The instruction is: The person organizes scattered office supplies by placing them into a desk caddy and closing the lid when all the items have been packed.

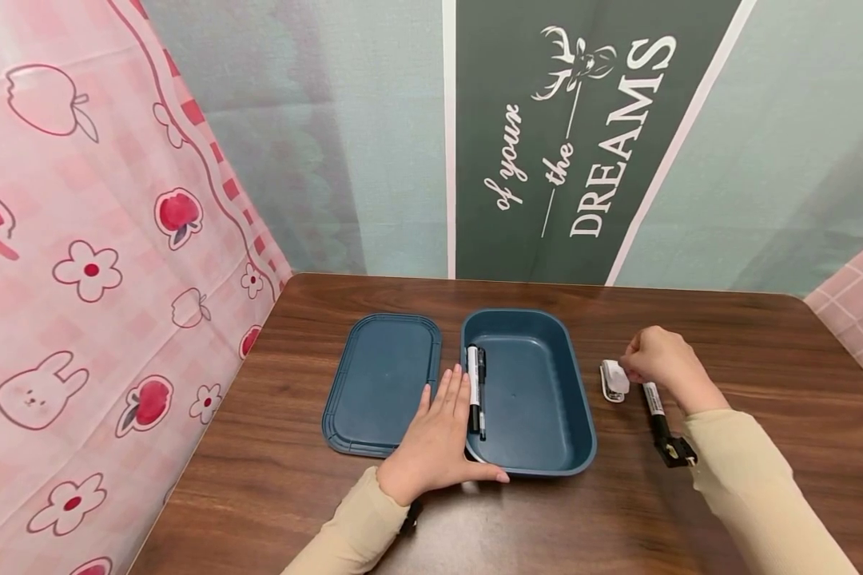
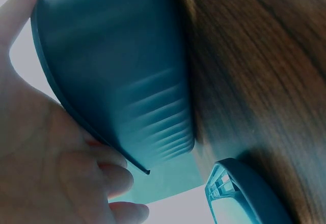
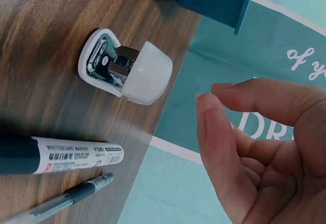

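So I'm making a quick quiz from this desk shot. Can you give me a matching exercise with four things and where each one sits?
Things:
1. lid
2. white stapler
3. marker in the box
4. left hand

Places:
A. on the table under the right hand
B. flat on the table, left of the blue box
C. resting against the box's near left rim
D. lying along the box's left inner wall

Pairs: 1-B, 2-A, 3-D, 4-C
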The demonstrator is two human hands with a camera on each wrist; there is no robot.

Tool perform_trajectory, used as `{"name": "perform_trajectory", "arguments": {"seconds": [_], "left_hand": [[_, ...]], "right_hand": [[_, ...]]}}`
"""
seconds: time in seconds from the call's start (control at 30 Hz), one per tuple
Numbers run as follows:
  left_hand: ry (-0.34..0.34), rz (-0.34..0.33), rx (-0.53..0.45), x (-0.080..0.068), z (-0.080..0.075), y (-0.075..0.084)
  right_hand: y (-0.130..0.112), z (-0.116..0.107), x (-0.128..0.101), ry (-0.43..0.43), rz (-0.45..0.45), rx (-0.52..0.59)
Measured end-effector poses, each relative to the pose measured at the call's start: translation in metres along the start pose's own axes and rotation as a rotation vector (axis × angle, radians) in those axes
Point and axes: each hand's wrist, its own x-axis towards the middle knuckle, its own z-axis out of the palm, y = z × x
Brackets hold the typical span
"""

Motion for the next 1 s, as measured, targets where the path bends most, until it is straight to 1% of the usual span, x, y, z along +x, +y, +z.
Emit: {"name": "perform_trajectory", "arguments": {"seconds": [0.5,0.7,1.0], "left_hand": [[0.010,0.007,0.000,0.001,0.001,-0.001],[0.013,0.006,-0.003,0.001,0.001,0.000],[0.012,0.003,-0.011,0.001,0.001,0.000]], "right_hand": [[0.013,-0.001,-0.005,0.061,-0.028,-0.073],[0.019,-0.002,-0.007,0.078,-0.054,-0.096],[0.026,-0.002,-0.007,0.128,-0.053,-0.125]]}}
